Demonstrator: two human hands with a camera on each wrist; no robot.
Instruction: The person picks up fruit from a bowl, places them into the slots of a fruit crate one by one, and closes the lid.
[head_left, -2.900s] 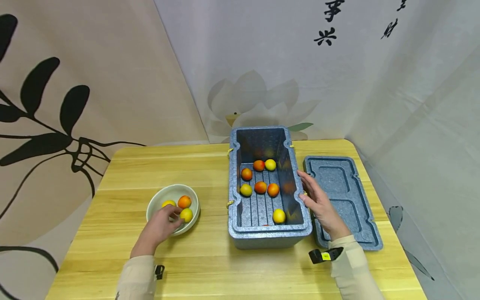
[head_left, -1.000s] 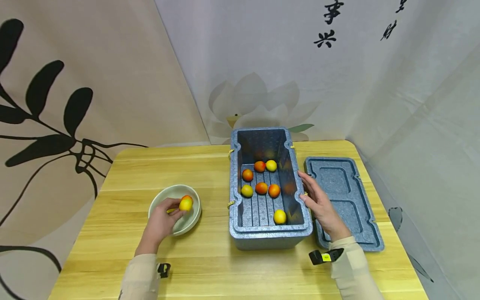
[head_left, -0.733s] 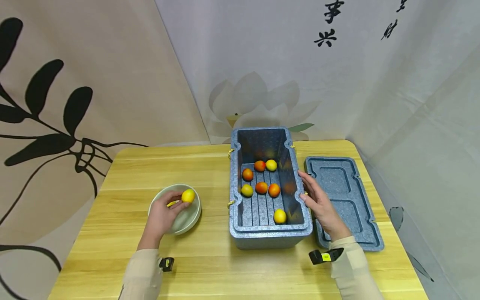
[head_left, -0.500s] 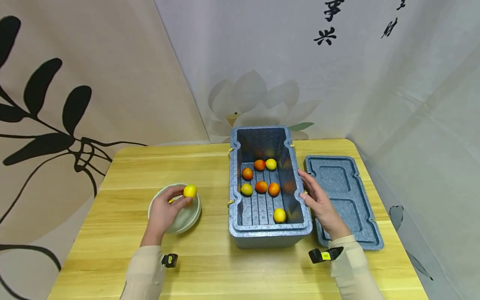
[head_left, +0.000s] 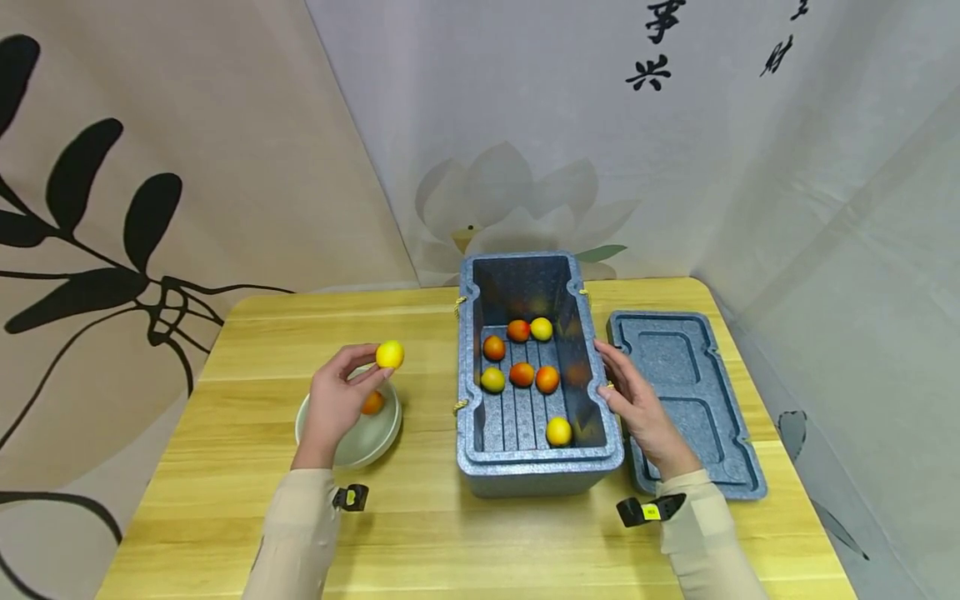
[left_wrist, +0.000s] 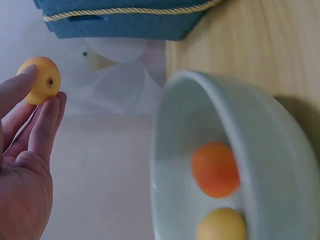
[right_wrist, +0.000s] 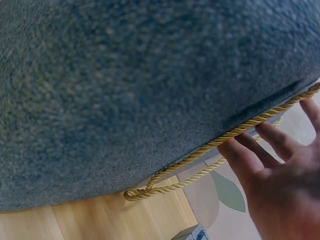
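Note:
My left hand (head_left: 337, 400) pinches a small round yellow fruit (head_left: 389, 354) between thumb and fingertips, above the far side of a pale green bowl (head_left: 382, 437). In the left wrist view the fruit shows a dark stem dimple. Lying in the bowl are an orange fruit (left_wrist: 215, 170) and another yellow fruit (left_wrist: 222, 227). My right hand (head_left: 641, 408) rests against the right side of a blue-grey foam box (head_left: 528, 485), fingers spread and touching near its golden rope (right_wrist: 240, 129). Several red-orange and yellow fruits (head_left: 521, 374) lie on the box floor.
The box's lid (head_left: 675, 367) lies flat on the wooden table (head_left: 420, 542), to the right of the box. A printed cloth backdrop (head_left: 517, 108) rises behind the table. Bare tabletop separates bowl and box.
My left hand has picked a yellow fruit out of the bowl and lifted it up, away from me and slightly right. The right hand has stayed at the box's side.

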